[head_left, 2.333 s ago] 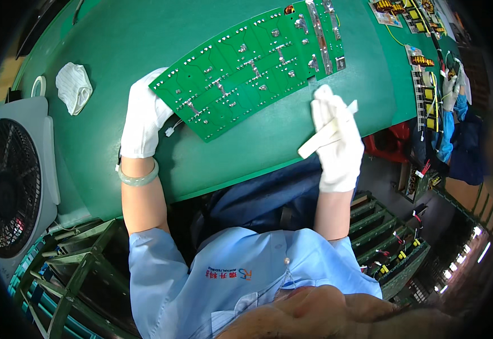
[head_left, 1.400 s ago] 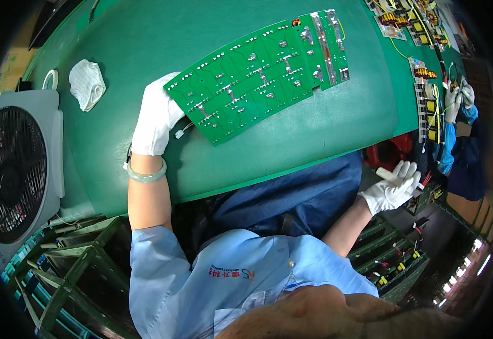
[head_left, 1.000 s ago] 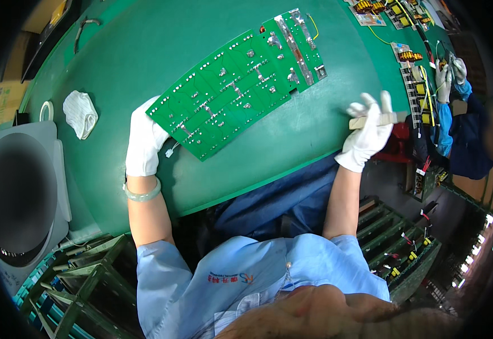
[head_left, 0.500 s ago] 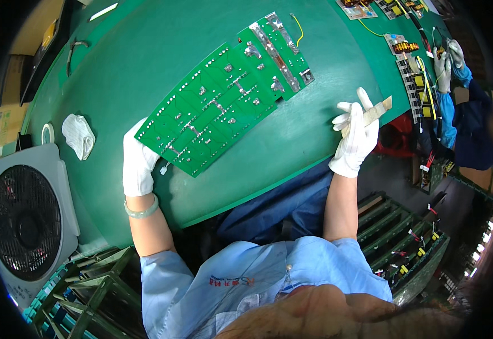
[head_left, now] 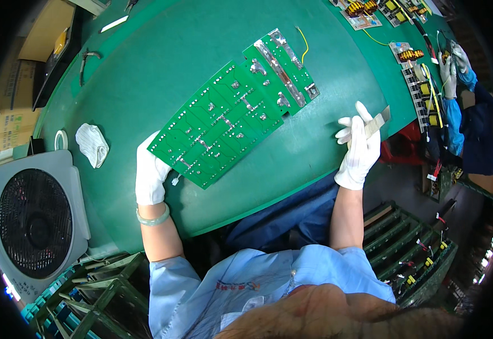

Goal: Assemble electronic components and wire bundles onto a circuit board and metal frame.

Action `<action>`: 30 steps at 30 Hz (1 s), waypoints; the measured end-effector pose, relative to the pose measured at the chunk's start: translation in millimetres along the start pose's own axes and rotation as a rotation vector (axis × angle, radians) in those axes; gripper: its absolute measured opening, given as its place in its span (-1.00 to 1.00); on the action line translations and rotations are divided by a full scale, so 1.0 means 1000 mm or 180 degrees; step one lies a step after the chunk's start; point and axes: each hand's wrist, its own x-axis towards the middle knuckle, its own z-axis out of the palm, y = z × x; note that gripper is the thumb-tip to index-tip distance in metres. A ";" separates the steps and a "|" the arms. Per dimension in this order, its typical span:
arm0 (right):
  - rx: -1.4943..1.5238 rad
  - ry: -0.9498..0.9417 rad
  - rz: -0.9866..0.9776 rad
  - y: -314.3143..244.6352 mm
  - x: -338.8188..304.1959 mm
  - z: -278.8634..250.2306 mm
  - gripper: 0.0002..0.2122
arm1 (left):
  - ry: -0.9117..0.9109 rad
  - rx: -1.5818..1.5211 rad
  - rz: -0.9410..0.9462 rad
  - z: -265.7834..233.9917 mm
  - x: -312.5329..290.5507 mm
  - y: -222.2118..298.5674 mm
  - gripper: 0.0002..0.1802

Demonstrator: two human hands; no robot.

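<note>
A green printed circuit board (head_left: 218,124), solder side up, is tilted across the middle of the green table. My left hand (head_left: 151,172), in a white glove, is closed on its lower left corner; the fingers beneath are hidden. A small white connector (head_left: 175,181) pokes out by that corner, and a thin yellow wire (head_left: 305,45) stands off the far right end. To the right of the board, my gloved right hand (head_left: 359,148) is apart from it. Between its fingers it grips a short, flat, blade-like strip (head_left: 380,120) with a slanted tip.
A crumpled white glove (head_left: 92,145), a tape roll (head_left: 60,140) and pliers (head_left: 86,65) lie leftward on the table (head_left: 145,73). A box fan (head_left: 34,220) stands at the left. Wired boards (head_left: 419,90) and a co-worker's gloved hands (head_left: 449,68) are at the right. Slatted racks (head_left: 390,237) stand below.
The whole view has shifted, so table, board and hands sit a little lower and farther right in the picture. The strip in my right hand is turned slightly more upright. Both grips look the same.
</note>
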 end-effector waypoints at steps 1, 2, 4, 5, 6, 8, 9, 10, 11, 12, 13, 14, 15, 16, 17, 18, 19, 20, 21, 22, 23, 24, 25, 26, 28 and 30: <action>0.0010 0.0005 -0.0010 0.000 0.001 0.000 -0.66 | 0.0003 0.0004 0.0014 0.001 0.001 0.000 -0.73; -0.0020 0.0002 0.0014 -0.001 0.001 -0.001 -0.66 | 0.0004 -0.0010 -0.0018 0.002 0.003 -0.001 -0.74; -0.0028 -0.0015 0.0034 -0.001 0.001 0.001 -0.67 | 0.0027 -0.0011 -0.0043 0.000 0.003 -0.002 -0.74; -0.0051 -0.0035 0.0042 -0.002 0.001 0.002 -0.67 | 0.0030 0.0088 -0.0023 -0.003 0.003 -0.002 -0.76; -0.0075 -0.0054 0.0051 -0.003 0.000 0.004 -0.68 | 0.0033 0.0187 -0.0003 -0.006 0.001 -0.002 -0.77; -0.0116 -0.0055 0.0046 -0.002 0.001 0.004 -0.69 | 0.0012 0.0146 0.0019 -0.005 0.004 0.000 -0.78; -0.0153 -0.0064 0.0039 -0.003 0.002 0.005 -0.69 | 0.0000 0.0106 0.0040 -0.005 0.006 0.002 -0.79; -0.0150 -0.0060 0.0039 -0.002 0.002 0.005 -0.69 | -0.0003 0.0109 0.0043 -0.004 0.006 0.002 -0.79; -0.0174 -0.0073 0.0022 -0.001 0.002 0.004 -0.69 | 0.0000 0.0030 -0.0002 -0.003 0.006 0.002 -0.80; -0.0195 -0.0088 0.0004 -0.001 0.002 0.005 -0.70 | 0.0005 -0.0047 -0.0045 -0.003 0.006 0.002 -0.80; -0.0188 -0.0082 -0.0001 -0.001 0.002 0.004 -0.70 | 0.0005 -0.0042 -0.0036 -0.002 0.006 0.002 -0.80; -0.0186 -0.0085 0.0004 -0.001 0.001 0.004 -0.70 | 0.0008 0.0083 0.0038 -0.001 0.006 0.001 -0.80; -0.0184 -0.0088 0.0008 -0.001 0.001 0.004 -0.70 | 0.0014 0.0208 0.0113 0.000 0.007 0.001 -0.79; -0.0173 -0.0082 0.0004 -0.002 0.001 0.003 -0.70 | 0.0014 0.0216 0.0124 0.000 0.006 0.003 -0.79; -0.0184 -0.0079 0.0008 -0.003 0.000 0.003 -0.70 | -0.0019 0.0067 -0.0001 0.000 0.005 0.004 -0.77; -0.0196 -0.0077 0.0012 -0.004 0.000 0.002 -0.70 | -0.0053 -0.0083 -0.0127 0.000 0.004 0.006 -0.76; -0.0190 -0.0075 0.0013 -0.003 0.000 0.002 -0.70 | -0.0053 -0.0078 -0.0124 0.001 0.002 0.007 -0.76; -0.0209 -0.0075 -0.0008 -0.002 0.000 0.001 -0.71 | -0.0047 -0.0243 -0.0247 0.001 0.001 0.008 -0.75; -0.0231 -0.0075 -0.0028 -0.001 -0.001 0.001 -0.71 | -0.0042 -0.0410 -0.0371 0.002 -0.001 0.009 -0.74; -0.0229 -0.0074 -0.0028 -0.002 -0.001 0.001 -0.71 | -0.0042 -0.0409 -0.0370 0.002 -0.001 0.011 -0.74; -0.0212 -0.0067 -0.0003 -0.002 -0.001 0.002 -0.71 | -0.0024 -0.0439 -0.0403 0.003 -0.001 0.013 -0.73; -0.0197 -0.0062 0.0024 -0.002 -0.002 0.003 -0.72 | -0.0006 -0.0471 -0.0437 0.003 -0.002 0.013 -0.72; -0.0195 -0.0061 0.0021 -0.002 -0.002 0.004 -0.72 | -0.0005 -0.0470 -0.0434 0.002 -0.002 0.012 -0.72; -0.0179 -0.0068 0.0020 -0.003 -0.003 0.005 -0.72 | -0.0032 -0.0450 -0.0384 0.000 -0.001 0.008 -0.73; -0.0159 -0.0078 0.0018 -0.003 -0.003 0.007 -0.72 | -0.0054 -0.0426 -0.0332 -0.004 0.001 0.001 -0.73; -0.0154 -0.0085 0.0032 -0.001 -0.004 0.011 -0.72 | -0.0103 0.0169 -0.0075 -0.008 0.005 -0.004 -0.73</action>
